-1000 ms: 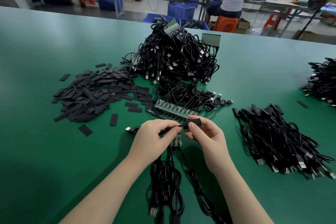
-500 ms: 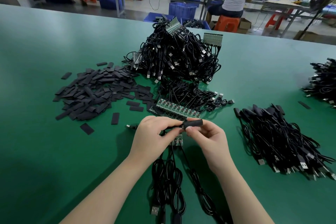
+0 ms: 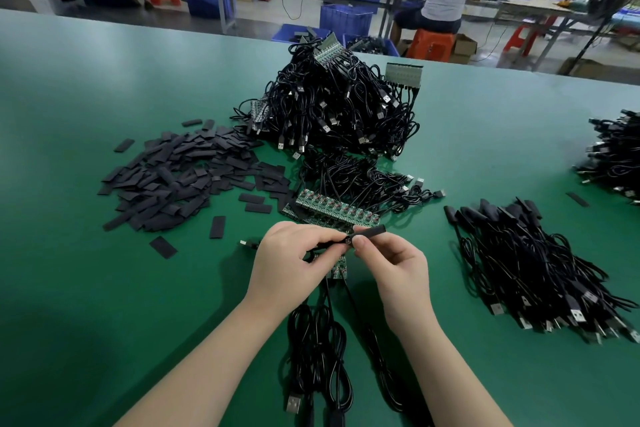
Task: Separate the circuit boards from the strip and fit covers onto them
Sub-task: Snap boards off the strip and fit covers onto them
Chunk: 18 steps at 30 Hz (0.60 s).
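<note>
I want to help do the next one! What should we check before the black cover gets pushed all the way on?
1. Right hand pinches the black cover: ok.
2. Left hand holds the cable end that goes into the cover: ok.
3. Board fully inside the cover: cannot tell, the fingers hide where they meet.
4. More boards waiting: ok, a green strip of boards lies just behind the hands.
5. Spare covers close by: ok, a pile of covers lies to the left on the green table.
6. Place for finished ones: ok, a heap of covered cables lies to the right.
</note>
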{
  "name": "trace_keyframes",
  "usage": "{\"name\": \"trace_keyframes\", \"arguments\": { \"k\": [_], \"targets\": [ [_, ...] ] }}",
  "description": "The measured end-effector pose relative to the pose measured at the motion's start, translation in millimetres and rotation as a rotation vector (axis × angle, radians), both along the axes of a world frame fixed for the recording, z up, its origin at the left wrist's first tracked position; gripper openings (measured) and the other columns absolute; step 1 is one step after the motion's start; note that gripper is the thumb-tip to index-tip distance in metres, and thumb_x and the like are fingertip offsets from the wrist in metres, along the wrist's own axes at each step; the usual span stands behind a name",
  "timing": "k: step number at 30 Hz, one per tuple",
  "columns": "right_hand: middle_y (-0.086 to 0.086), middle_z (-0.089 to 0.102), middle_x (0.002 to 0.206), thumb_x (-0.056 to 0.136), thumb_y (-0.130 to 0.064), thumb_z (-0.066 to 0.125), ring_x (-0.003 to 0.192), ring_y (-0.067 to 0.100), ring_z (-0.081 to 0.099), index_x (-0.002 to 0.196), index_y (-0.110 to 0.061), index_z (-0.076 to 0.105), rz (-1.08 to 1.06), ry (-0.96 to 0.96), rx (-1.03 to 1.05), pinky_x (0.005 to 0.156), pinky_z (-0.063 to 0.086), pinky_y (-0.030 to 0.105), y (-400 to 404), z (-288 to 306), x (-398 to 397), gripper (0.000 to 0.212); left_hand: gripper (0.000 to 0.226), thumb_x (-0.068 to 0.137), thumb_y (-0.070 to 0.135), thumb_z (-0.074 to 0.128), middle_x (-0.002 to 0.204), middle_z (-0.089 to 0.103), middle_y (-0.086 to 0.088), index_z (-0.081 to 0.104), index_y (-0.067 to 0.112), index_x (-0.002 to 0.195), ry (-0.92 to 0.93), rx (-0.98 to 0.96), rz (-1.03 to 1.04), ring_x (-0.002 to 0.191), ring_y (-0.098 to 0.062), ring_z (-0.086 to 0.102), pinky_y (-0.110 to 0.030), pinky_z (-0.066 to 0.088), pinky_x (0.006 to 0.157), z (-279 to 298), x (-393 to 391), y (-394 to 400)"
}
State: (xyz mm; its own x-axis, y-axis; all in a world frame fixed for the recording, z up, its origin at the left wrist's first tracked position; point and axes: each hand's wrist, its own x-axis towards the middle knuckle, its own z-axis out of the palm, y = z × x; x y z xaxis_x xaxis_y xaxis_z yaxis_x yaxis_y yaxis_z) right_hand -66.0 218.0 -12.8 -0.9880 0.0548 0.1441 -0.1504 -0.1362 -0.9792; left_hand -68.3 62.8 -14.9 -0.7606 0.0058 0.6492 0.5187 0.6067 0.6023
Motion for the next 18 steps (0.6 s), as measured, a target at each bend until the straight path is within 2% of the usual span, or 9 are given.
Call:
{"name": "trace_keyframes", "arguments": {
  "k": [8,11,15,18],
  "targets": [
    [-0.001,0.075,0.080,0.083,-0.010,0.076,0.075,0.007,0.067,0.088,-0.025,0.080,0.083,-0.037,0.037,0.072,0.053,0.018,4.4,2.2,-0.1,0.016,0.019,0.081,0.033,0.064,0.087,0.072,0.018,0.078,0.024,0.091,0.009,-0.028,-0.021,0.086,0.020,0.051,-0.009,0.037,0.086,-2.2,0.4,-1.9],
    [-0.002,0.076,0.082,0.083,-0.013,0.077,0.075,0.006,0.066,0.087,-0.029,0.079,0.070,-0.026,0.094,0.073,0.053,0.018,7.4,4.3,-1.2,0.017,0.014,0.081,0.029,0.069,0.087,0.072,0.019,0.078,0.025,0.091,0.003,-0.045,-0.026,0.087,0.022,0.050,-0.010,0.037,0.085,-3.2,-1.4,-2.1],
    [-0.005,0.077,0.085,0.079,-0.020,0.077,0.078,0.005,0.067,0.082,-0.030,0.080,0.027,-0.040,0.042,0.074,0.054,0.019,8.2,5.2,-1.2,0.011,0.012,0.078,0.028,0.075,0.086,0.068,0.025,0.078,0.026,0.090,-0.008,-0.039,-0.018,0.088,0.023,0.051,-0.011,0.039,0.083,-3.4,-2.6,-3.5],
    [-0.005,0.077,0.088,0.082,-0.017,0.076,0.077,0.006,0.066,0.080,-0.027,0.079,0.048,-0.041,0.071,0.072,0.053,0.018,4.9,2.9,-0.2,0.011,0.013,0.079,0.029,0.074,0.088,0.073,0.018,0.079,0.024,0.091,0.005,-0.039,-0.023,0.087,0.016,0.056,-0.019,0.043,0.083,-4.1,-1.5,-2.9]
  ]
}}
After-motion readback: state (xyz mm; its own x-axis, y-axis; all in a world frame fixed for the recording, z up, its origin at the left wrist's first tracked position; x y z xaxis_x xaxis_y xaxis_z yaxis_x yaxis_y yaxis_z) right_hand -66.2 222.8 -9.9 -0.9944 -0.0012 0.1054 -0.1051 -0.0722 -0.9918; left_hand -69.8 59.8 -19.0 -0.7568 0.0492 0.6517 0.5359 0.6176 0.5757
